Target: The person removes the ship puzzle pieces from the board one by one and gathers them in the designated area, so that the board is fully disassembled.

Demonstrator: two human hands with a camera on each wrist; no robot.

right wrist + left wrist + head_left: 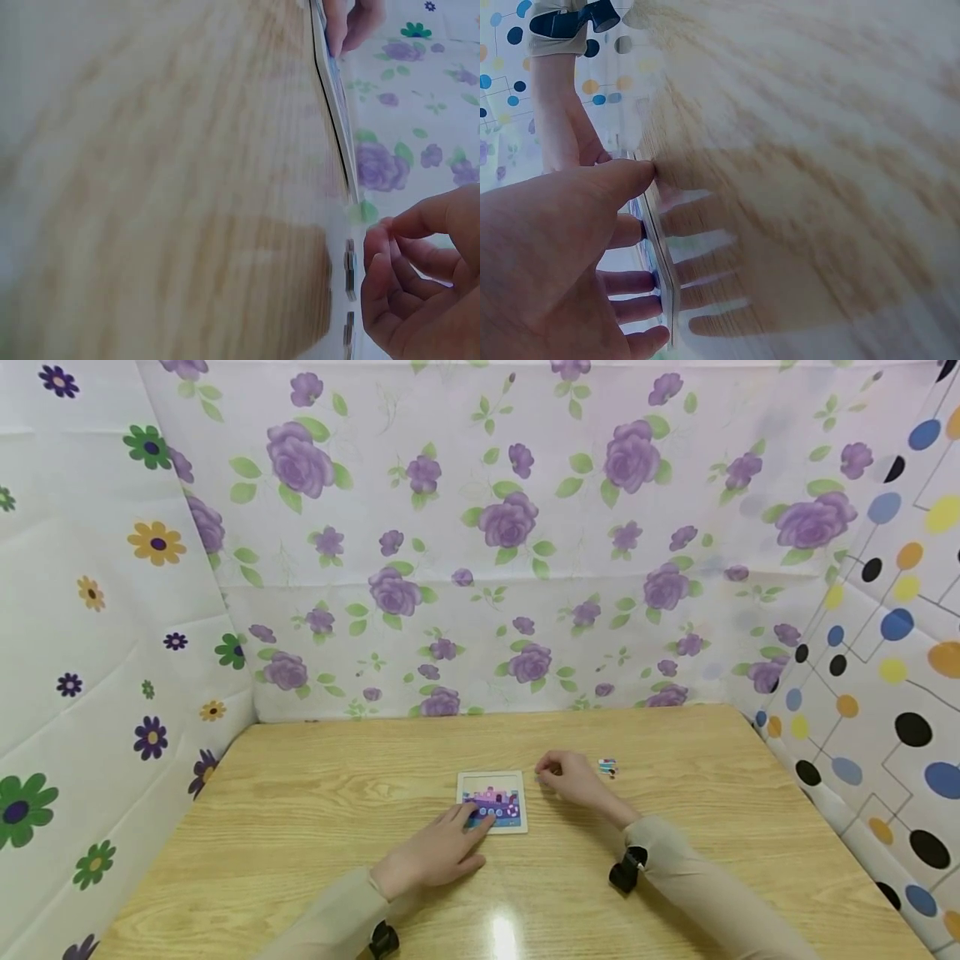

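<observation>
A small jigsaw puzzle (491, 802) in a white frame shows a pink and purple ship on blue water; the upper part inside the frame is pale and bare. My left hand (442, 852) rests on its lower left part with fingers extended. In the left wrist view the fingertips (651, 306) lie at the board's edge, thumb nearer. Just right of the frame, my right hand (573, 779) has thumb and fingertips together, pinching a small pale puzzle piece (542, 778), mostly hidden by the fingers. Several loose puzzle pieces (607, 767) lie beyond that hand.
The wooden table (337, 777) meets a flower-print curtain (465, 543) at the back. Patterned sheets close off the left side (82, 610) and the right side (870, 693). Each sleeve carries a black wrist camera (628, 870).
</observation>
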